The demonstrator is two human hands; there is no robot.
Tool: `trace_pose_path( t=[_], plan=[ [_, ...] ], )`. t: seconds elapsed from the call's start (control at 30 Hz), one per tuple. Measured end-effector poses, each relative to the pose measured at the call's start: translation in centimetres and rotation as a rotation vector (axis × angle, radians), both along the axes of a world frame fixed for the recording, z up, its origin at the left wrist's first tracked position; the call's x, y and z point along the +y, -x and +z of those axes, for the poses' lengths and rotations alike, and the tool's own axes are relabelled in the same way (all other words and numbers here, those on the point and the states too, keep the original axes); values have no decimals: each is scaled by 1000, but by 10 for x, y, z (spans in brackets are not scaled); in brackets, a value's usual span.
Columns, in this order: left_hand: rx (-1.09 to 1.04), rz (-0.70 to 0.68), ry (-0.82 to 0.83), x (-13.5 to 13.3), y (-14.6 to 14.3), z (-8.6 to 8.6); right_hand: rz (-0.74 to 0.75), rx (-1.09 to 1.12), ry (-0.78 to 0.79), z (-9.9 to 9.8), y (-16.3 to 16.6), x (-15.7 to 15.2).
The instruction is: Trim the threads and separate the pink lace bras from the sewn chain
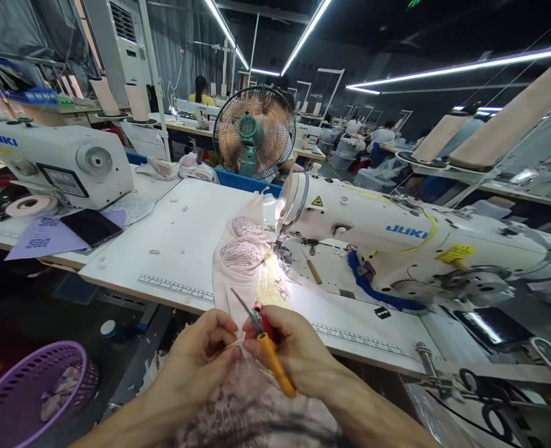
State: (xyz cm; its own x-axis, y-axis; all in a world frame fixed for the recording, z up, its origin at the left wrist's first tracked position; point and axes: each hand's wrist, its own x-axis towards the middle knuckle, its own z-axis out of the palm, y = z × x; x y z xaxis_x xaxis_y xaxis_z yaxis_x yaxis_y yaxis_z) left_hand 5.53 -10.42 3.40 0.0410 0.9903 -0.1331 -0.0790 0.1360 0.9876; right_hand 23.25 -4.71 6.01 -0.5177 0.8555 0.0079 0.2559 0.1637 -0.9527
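Note:
A pale pink lace garment (pixel 242 256) with cup-shaped panels runs from beside the sewing machine's needle area down over the table's front edge. My left hand (pixel 204 353) is closed, pinching the garment's edge between thumb and fingers. Tucked in my closed right hand (pixel 301 350) are scissors (pixel 275 367) with an orange handle, a red part and metal blades pointing up and left. The right fingertips meet the fabric close to the left ones. Light from the machine (pixel 350 214) falls on the garment's far part.
A wooden-handled tool (pixel 313 271) lies under the machine arm. At left are a second sewing machine (pixel 55 158), a dark phone (pixel 91 228) on purple paper and a purple basket (pixel 76 354) on the floor. A fan (pixel 251 134) stands behind the table; people sit farther back.

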Motion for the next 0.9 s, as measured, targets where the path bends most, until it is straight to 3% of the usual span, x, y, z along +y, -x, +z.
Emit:
trace_pose_path(
  t=[0.13,0.3,0.47,0.63,0.73,0.8,0.83,0.9],
  plan=[
    [34,24,-29,-3,-3,1,1,30,89,0,7,-2],
    [39,114,-58,-5,-8,2,23,-22,60,3,8,-2],
    [-2,189,23,-5,1,1,66,-689,-252,-2,-12,33],
    [-42,333,72,-7,20,-3,-102,-880,-247,-21,-54,77],
    [10,382,-2,-8,27,-5,-183,-869,-280,-24,-69,71],
    [30,351,-60,-8,28,-4,-154,-755,-348,-23,-64,55],
    [31,339,-69,-10,27,-2,-80,-650,-381,-23,-58,45],
    [49,349,-39,-13,25,4,208,-338,-431,-26,-41,25]
  ],
)
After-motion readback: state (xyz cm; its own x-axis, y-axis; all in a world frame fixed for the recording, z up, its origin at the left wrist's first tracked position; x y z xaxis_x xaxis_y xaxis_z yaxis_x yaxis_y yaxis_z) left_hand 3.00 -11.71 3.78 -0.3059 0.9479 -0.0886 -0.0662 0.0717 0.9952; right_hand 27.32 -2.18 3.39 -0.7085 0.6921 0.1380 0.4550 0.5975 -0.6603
